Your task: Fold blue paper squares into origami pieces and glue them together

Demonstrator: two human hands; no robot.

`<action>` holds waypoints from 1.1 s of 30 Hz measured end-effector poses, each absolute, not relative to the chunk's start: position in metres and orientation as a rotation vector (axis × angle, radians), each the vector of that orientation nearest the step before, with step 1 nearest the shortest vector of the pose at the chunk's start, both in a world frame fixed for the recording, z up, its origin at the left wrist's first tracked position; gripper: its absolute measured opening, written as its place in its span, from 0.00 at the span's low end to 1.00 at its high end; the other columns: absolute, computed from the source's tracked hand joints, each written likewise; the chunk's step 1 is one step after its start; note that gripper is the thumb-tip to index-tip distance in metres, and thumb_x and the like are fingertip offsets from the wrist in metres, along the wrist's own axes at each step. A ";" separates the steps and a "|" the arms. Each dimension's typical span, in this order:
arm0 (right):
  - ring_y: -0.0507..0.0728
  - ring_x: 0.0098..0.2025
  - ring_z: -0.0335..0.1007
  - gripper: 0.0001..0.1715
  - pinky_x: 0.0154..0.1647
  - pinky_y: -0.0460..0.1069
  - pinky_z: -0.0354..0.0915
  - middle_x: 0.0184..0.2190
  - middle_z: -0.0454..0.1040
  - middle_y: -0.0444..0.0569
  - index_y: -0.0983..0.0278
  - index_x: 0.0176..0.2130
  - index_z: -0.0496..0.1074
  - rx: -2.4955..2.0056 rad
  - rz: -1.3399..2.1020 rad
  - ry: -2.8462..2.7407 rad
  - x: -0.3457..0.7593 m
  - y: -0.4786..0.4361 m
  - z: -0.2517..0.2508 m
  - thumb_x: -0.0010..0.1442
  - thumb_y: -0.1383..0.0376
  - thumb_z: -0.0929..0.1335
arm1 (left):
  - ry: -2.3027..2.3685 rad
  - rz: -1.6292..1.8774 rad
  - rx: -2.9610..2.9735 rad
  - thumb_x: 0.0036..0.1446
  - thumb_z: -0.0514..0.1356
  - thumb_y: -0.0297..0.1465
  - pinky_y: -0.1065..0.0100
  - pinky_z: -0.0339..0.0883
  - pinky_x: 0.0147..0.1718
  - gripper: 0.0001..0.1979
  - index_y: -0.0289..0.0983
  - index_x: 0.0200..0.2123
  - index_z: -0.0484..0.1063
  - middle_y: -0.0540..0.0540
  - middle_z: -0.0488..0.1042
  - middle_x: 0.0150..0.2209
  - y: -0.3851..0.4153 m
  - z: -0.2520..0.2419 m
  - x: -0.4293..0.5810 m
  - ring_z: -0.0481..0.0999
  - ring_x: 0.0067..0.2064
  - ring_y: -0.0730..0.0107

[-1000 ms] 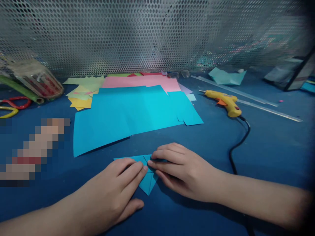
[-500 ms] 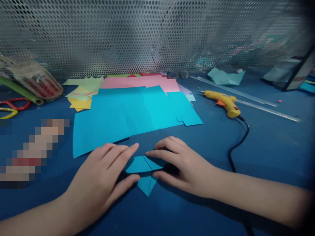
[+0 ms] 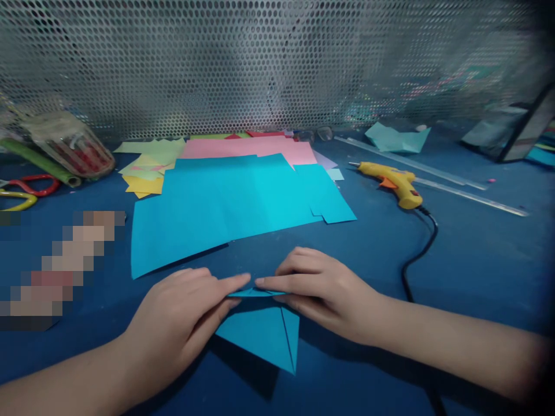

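A blue tabletop [image 3: 373,248] meets a perforated metal screen [image 3: 225,63] at the back. At the near edge, left hand [image 3: 177,318] and right hand [image 3: 333,289] pinch a folded blue paper [image 3: 264,332] between thumbs and fingers. Beyond lie blue sheets [image 3: 229,199], pink paper [image 3: 247,149], a yellow glue gun [image 3: 392,179] at right and a clear jar [image 3: 76,144] at left.

On the blue worktop [image 3: 355,254], large cyan sheets [image 3: 225,202] overlap a pink sheet [image 3: 247,148], with yellow scraps [image 3: 145,185] and pale green scraps [image 3: 165,148] at their left. A yellow glue gun [image 3: 392,180] with a black cord [image 3: 436,231] lies to the right, near clear strips [image 3: 472,198] and a folded pale-teal paper [image 3: 398,140]. At far left, a jar [image 3: 71,144] stands beside a green roll [image 3: 39,160] and a red loop handle [image 3: 56,186], while a perforated panel [image 3: 225,63] rises behind.
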State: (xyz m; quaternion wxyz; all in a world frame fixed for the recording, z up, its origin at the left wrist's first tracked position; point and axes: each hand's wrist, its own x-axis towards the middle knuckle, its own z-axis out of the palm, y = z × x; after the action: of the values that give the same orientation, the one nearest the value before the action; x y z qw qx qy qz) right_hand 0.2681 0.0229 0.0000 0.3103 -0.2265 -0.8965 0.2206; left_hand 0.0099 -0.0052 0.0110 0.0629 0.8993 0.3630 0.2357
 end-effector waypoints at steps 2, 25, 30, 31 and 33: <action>0.54 0.38 0.71 0.16 0.38 0.49 0.68 0.37 0.77 0.52 0.65 0.54 0.74 -0.573 0.597 -2.355 0.268 0.023 -0.001 0.72 0.69 0.62 | 1.067 0.732 2.782 0.74 0.46 0.33 0.70 0.61 0.25 0.18 0.39 0.62 0.64 0.53 0.72 0.25 -0.005 0.009 0.009 0.72 0.26 0.71; 0.53 0.38 0.75 0.18 0.38 0.49 0.67 0.38 0.82 0.51 0.68 0.46 0.77 -0.391 0.179 -2.470 0.264 0.018 0.001 0.74 0.60 0.62 | 0.785 0.833 2.758 0.72 0.50 0.31 0.74 0.74 0.34 0.13 0.37 0.41 0.74 0.51 0.82 0.33 -0.009 0.017 0.021 0.80 0.31 0.75; 0.54 0.38 0.75 0.18 0.38 0.50 0.67 0.38 0.82 0.52 0.69 0.47 0.76 -0.413 0.146 -2.533 0.265 0.016 0.002 0.74 0.65 0.60 | 0.790 0.836 2.822 0.73 0.49 0.30 0.73 0.74 0.31 0.14 0.36 0.42 0.75 0.49 0.82 0.33 -0.010 0.021 0.023 0.78 0.30 0.74; 0.54 0.39 0.75 0.17 0.38 0.50 0.67 0.38 0.82 0.52 0.69 0.47 0.76 -0.428 0.151 -2.539 0.265 0.015 0.002 0.74 0.65 0.60 | 0.793 0.826 2.836 0.73 0.49 0.30 0.73 0.74 0.30 0.15 0.35 0.43 0.75 0.48 0.82 0.33 -0.010 0.021 0.023 0.78 0.30 0.73; 0.55 0.40 0.75 0.17 0.39 0.51 0.67 0.38 0.82 0.53 0.69 0.46 0.77 -0.454 0.154 -2.531 0.265 0.014 0.002 0.73 0.66 0.61 | 0.795 0.809 2.865 0.73 0.48 0.29 0.71 0.75 0.30 0.15 0.34 0.43 0.75 0.48 0.82 0.34 -0.011 0.021 0.022 0.79 0.30 0.72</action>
State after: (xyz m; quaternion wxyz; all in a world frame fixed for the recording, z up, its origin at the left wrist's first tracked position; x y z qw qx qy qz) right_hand 0.2651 0.0138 0.0022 0.2792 -0.1692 -0.9435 0.0573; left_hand 0.0223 -0.0113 0.0213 0.0301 0.9294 0.2577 0.2625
